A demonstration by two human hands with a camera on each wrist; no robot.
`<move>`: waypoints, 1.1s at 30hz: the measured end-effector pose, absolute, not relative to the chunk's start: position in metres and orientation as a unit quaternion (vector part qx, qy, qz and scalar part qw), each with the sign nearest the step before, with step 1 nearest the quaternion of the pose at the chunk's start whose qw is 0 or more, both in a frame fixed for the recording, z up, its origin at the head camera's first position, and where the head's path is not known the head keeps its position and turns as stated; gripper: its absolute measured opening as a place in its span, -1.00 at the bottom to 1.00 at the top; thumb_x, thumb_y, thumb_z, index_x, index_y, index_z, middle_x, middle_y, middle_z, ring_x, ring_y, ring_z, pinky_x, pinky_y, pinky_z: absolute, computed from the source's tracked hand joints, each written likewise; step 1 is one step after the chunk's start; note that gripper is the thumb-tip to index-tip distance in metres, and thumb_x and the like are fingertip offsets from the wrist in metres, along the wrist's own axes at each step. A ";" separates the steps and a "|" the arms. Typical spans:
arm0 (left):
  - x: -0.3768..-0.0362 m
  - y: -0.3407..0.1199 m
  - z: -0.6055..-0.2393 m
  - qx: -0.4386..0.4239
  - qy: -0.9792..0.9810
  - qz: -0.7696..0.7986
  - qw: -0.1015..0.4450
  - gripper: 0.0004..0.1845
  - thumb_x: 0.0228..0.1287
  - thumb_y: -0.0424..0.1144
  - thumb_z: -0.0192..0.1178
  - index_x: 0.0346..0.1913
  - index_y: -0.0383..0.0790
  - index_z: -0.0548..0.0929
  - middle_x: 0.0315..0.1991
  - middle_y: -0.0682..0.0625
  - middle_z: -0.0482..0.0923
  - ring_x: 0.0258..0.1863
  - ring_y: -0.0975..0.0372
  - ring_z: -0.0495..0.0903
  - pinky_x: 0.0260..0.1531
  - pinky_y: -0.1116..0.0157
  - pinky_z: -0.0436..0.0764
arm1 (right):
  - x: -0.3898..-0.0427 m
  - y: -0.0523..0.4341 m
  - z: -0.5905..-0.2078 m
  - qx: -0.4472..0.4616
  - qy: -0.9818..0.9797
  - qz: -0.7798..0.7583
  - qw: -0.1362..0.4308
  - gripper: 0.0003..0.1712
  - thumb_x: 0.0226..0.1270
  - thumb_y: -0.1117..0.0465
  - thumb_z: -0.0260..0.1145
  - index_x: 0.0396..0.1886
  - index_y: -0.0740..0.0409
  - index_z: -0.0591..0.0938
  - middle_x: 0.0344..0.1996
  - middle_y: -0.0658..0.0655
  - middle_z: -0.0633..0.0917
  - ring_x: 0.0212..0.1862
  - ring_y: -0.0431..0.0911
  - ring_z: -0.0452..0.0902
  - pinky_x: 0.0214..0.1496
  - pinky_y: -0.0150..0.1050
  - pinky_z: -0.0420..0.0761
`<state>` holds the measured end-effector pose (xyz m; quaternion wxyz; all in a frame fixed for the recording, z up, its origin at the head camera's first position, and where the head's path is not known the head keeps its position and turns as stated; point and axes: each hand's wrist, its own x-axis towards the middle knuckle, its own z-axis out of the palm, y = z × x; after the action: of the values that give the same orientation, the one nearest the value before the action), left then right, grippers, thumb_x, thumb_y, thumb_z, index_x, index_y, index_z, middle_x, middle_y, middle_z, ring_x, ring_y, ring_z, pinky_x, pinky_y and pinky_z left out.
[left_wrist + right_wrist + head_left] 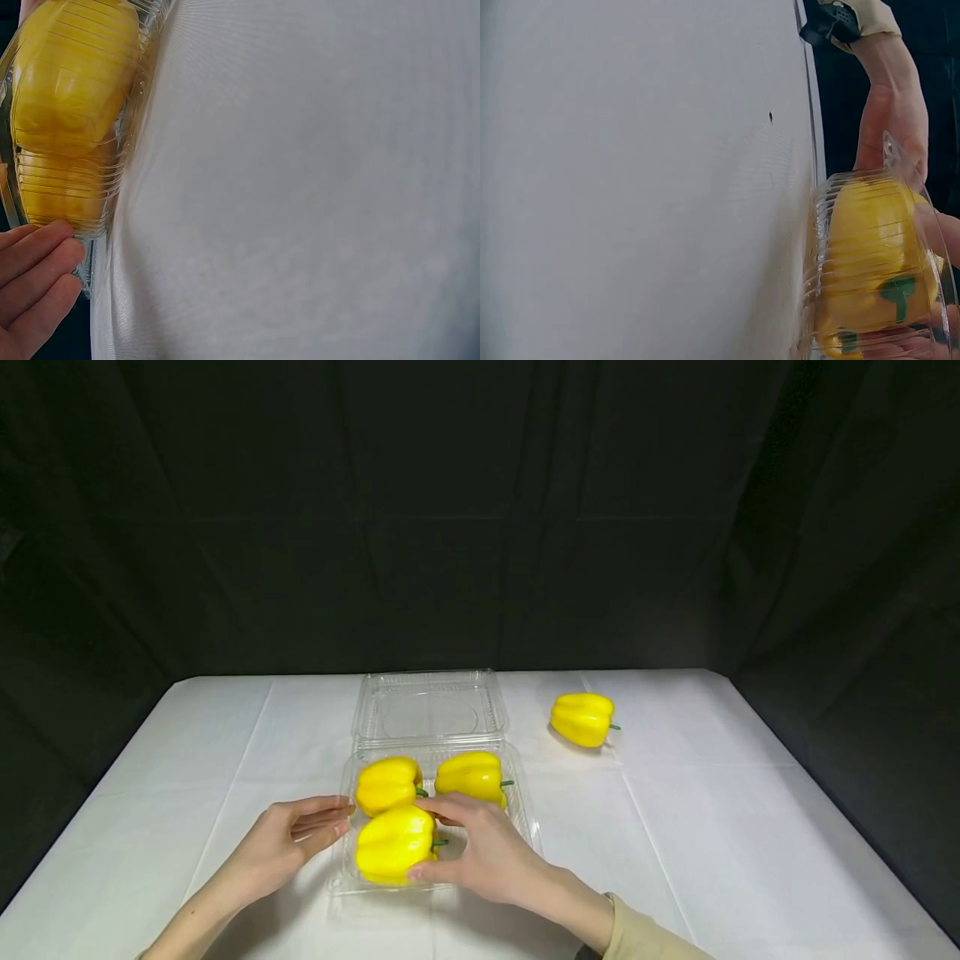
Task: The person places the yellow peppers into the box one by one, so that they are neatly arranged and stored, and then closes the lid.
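Much of the near yellow bell pepper [393, 845] is covered on its stem side by the right hand [480, 852], whose thumb and fingers curl round it inside the clear plastic clamshell container [525, 814]; the right wrist view shows only ribbed plastic, yellow skin and green stems, cut off at the frame edge. The left hand [288, 843] lies relaxed with straight fingers [37, 259] against the container's left wall, holding nothing, though the left wrist view is too close to show more than fingertips and two peppers behind plastic. There are four peppers in all: three in the tray, namely the held one, the back left pepper [386, 783] and the back right pepper [471, 775], and one loose pepper [582, 718] lying well apart on the white-clothed desk [712, 827]. The container's lid [429, 706] probably lies flat, hinged open behind the tray.
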<state>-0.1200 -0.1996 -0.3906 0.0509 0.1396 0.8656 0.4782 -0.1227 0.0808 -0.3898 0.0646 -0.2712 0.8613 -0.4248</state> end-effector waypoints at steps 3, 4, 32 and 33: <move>-0.120 -0.200 -0.391 0.139 0.866 0.478 0.049 -0.53 0.38 -0.19 0.28 0.19 -0.47 0.58 0.08 -0.22 0.68 0.04 0.00 0.71 0.02 0.18 0.71 | -0.123 0.081 -0.390 -0.273 0.860 -0.426 0.066 -0.16 0.01 -0.08 0.63 0.30 0.06 0.57 0.22 0.02 0.62 0.17 -0.04 0.62 0.22 -0.31 0.62; -0.120 -0.200 -0.391 0.138 0.866 0.478 0.049 -0.53 0.38 -0.19 0.28 0.20 -0.47 0.58 0.08 -0.22 0.68 0.04 0.00 0.71 0.02 0.18 0.71 | -0.123 0.080 -0.390 -0.274 0.859 -0.428 0.067 -0.16 0.01 -0.07 0.63 0.30 0.06 0.57 0.21 0.02 0.63 0.17 -0.05 0.62 0.22 -0.31 0.61; -0.118 -0.197 -0.388 0.131 0.863 0.483 0.072 -0.49 0.38 -0.16 0.28 0.22 -0.49 0.55 0.12 -0.22 0.66 0.07 0.00 0.69 0.02 0.20 0.71 | -0.119 0.090 -0.385 -0.286 0.864 -0.409 0.066 -0.30 0.21 -0.02 0.50 0.34 0.02 0.54 0.23 -0.05 0.61 0.17 -0.13 0.60 0.26 -0.20 0.61; -0.118 -0.197 -0.387 0.132 0.863 0.482 0.070 -0.49 0.38 -0.17 0.28 0.22 -0.49 0.55 0.12 -0.23 0.66 0.06 0.00 0.69 0.02 0.20 0.71 | -0.119 0.089 -0.385 -0.287 0.864 -0.408 0.070 -0.30 0.22 -0.02 0.50 0.34 0.04 0.54 0.23 -0.03 0.61 0.17 -0.12 0.60 0.26 -0.21 0.61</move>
<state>-0.1184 -0.1973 -0.3873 0.0704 0.1319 0.8631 0.4823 -0.1194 0.0893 -0.3846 0.0699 -0.2872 0.8636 -0.4084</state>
